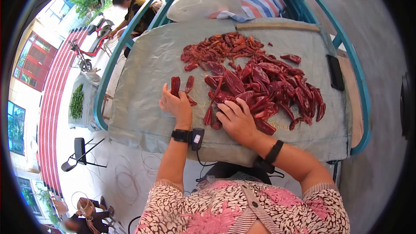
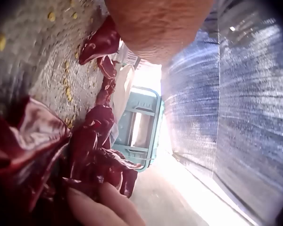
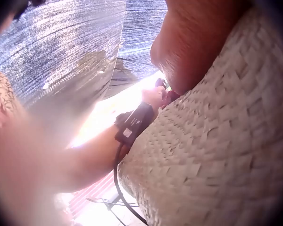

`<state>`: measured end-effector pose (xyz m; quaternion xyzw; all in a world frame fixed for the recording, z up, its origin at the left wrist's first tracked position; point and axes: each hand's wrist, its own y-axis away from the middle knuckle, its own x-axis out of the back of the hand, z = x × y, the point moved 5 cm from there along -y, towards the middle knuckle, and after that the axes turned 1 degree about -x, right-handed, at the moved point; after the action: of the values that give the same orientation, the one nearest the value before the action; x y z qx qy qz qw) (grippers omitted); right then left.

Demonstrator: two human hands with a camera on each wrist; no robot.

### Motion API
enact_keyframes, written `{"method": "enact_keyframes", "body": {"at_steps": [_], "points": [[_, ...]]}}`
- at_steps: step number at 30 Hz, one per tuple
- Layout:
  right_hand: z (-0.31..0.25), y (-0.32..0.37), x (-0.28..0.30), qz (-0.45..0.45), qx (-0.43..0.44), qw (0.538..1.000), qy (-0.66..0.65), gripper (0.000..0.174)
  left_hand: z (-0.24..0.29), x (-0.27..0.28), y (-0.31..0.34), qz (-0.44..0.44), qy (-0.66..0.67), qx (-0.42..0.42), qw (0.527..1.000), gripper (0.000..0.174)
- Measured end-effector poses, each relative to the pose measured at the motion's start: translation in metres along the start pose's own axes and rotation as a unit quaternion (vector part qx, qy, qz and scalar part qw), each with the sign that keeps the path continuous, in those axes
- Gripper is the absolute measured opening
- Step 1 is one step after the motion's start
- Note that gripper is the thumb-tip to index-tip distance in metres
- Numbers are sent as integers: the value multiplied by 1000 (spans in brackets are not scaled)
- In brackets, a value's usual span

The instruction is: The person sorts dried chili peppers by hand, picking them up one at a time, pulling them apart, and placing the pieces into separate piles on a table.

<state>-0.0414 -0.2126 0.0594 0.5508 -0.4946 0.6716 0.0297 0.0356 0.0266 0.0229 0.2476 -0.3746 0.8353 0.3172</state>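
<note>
My left hand (image 1: 177, 106) holds a dark red dried chili pepper (image 1: 175, 86), which sticks up from its fingers at the left of the cloth. Just beyond it lie two loose chili pieces. To the right, my right hand (image 1: 238, 121) rests at the near edge of a heap of large, glossy dried chilies (image 1: 260, 78), fingers spread over them. In the left wrist view, fingertips (image 2: 108, 202) touch the chilies, and one curled chili (image 2: 33, 127) shows close up. The right wrist view mostly shows the back part of that hand over woven cloth (image 3: 212, 155), its fingertips hidden.
Behind the heap is a pile of smaller chili pieces (image 1: 225, 45). Yellow seeds dot the grey-green woven cloth (image 1: 147, 69). A black phone (image 1: 335, 73) lies near the blue cart rail (image 1: 362, 86). Sacks (image 1: 255, 0) and a wooden strip (image 1: 277, 27) stand at the back. A person (image 1: 136, 11) is at the left.
</note>
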Motion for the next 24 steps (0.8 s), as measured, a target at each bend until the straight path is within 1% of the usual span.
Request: {"method": "enact_keyframes", "body": {"at_steps": [2, 3, 5, 8, 11, 14, 17, 20, 23, 24], "points": [[-2, 3, -7, 3, -5, 1000, -5, 30, 0, 11, 3, 7, -2, 21, 1000, 66], [6, 4, 10, -19, 4, 1000, 10, 29, 18, 14, 13, 31, -1, 3, 1000, 63], [4, 0, 6, -11, 2, 1000, 10, 28, 29, 34, 7, 99, -37, -78, 991, 57], [0, -4, 6, -10, -4, 1000, 11, 27, 55, 43, -6, -56, -25, -161, 985, 47], [0, -5, 7, -12, -18, 1000, 5, 26, 77, 34, -28, -91, -41, -184, 978, 43], [-1, -7, 5, -20, -22, 999, 15, 27, 63, -16, -61, -106, -87, -229, 964, 42], [-1, -9, 5, -31, -22, 999, 21, 27, 53, -58, -77, -151, -116, -191, 963, 39], [1, -8, 3, -40, -34, 999, 13, 32, 46, -78, -80, -203, -179, -203, 941, 36], [1, -9, 3, -49, -40, 998, 11, 31, 59, -55, -85, -171, -133, -235, 948, 35], [1, -10, 4, -49, -38, 998, 10, 31, 63, -41, -85, -182, -118, -238, 947, 35]]}}
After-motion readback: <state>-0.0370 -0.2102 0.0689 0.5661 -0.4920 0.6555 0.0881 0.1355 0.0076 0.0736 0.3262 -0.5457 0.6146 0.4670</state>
